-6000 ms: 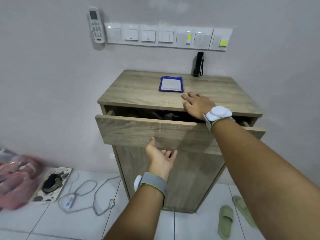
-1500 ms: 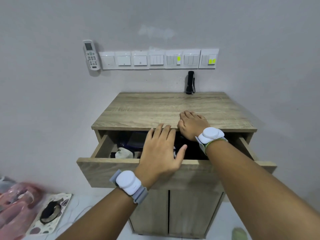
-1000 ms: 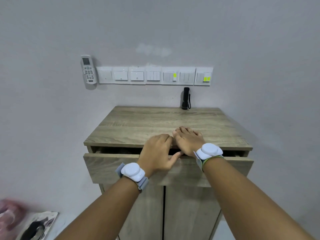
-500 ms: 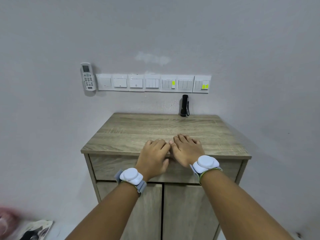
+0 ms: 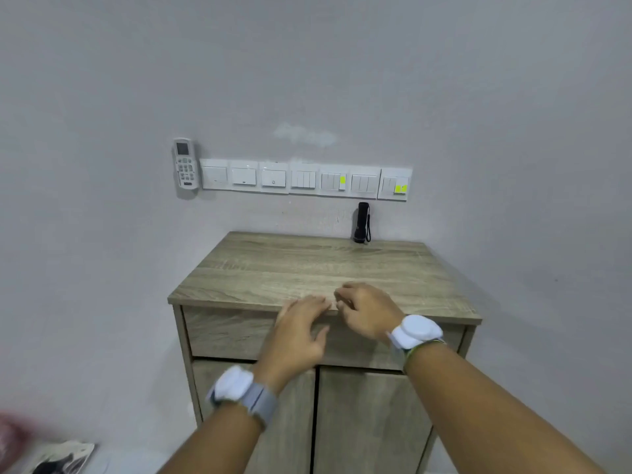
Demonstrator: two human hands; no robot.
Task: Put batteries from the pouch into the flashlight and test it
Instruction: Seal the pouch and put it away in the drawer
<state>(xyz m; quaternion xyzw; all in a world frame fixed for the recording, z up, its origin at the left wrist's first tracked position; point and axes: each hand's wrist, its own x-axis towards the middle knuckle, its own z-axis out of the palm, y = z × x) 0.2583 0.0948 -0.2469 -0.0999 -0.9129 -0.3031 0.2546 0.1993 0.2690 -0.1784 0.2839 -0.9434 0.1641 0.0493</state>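
A black flashlight (image 5: 362,222) with a wrist strap stands upright at the back of the wooden cabinet top (image 5: 273,268), against the wall. The pouch is not in sight. The cabinet's drawer (image 5: 225,331) is shut. My left hand (image 5: 299,333) hovers in front of the drawer front, fingers apart, holding nothing. My right hand (image 5: 367,311) is just above the front edge of the cabinet top, fingers loosely curled, also holding nothing. Both hands are blurred by motion and lie far in front of the flashlight.
A row of white wall switches (image 5: 304,179) and a white remote (image 5: 185,164) hang on the grey wall above the cabinet. Two cabinet doors (image 5: 369,422) sit below the drawer. A patterned mat (image 5: 61,460) lies on the floor at lower left.
The blue pouch left the cabinet top and the open drawer was pushed shut by both hands. Since then both hands have lifted slightly back from the front edge.
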